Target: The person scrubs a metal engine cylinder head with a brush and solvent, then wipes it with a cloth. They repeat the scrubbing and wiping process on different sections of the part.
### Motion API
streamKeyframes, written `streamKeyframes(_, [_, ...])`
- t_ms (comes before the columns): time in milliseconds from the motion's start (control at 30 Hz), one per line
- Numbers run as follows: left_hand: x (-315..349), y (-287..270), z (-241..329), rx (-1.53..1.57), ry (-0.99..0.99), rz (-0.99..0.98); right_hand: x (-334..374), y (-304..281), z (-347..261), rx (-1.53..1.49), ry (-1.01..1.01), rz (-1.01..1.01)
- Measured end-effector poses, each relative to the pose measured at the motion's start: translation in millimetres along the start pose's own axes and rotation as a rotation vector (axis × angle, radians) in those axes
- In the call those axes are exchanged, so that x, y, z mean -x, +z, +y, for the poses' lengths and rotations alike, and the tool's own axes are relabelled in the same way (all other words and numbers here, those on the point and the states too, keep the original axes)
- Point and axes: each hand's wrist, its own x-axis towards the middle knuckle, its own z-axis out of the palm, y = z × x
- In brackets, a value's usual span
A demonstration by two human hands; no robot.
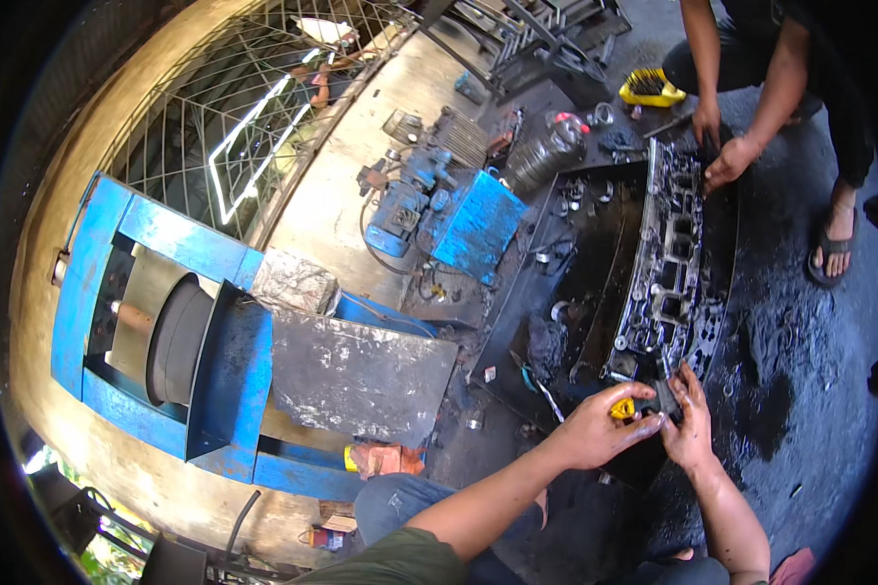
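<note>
My left hand (600, 426) is closed around a small yellow-ended object (622, 408), whose kind I cannot make out. Close against it, my right hand (690, 421) pinches a dark piece (665, 398) that sits between both hands. Just beyond my fingers lies the near end of a long, oily metal engine part (669, 255) with a row of squarish openings. It rests along a black metal tray (587, 263). At its far end, a co-worker's hands (730, 156) are on or beside the part.
Loose metal rings and a dark rag (546, 343) lie in the tray. Left of it stand a blue motor-driven machine (400, 219), a large plastic bottle (546, 154) and a scuffed dark plate (361, 375). A yellow container (652, 88) sits at the back. Oil stains the floor (800, 322) on the right.
</note>
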Motion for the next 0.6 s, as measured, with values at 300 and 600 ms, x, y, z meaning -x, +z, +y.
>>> streamKeyframes(300, [-13.1, 9.5, 58.3, -1.176, 0.054, -0.17, -14.9, -22.8, -19.6, 0.027, 0.073, -0.102])
streamKeyframes(600, [4.9, 22.6, 26.1, -1.094, 0.15, 0.129, -72.3, -61.4, -20.5, -0.019, -0.144, -0.09])
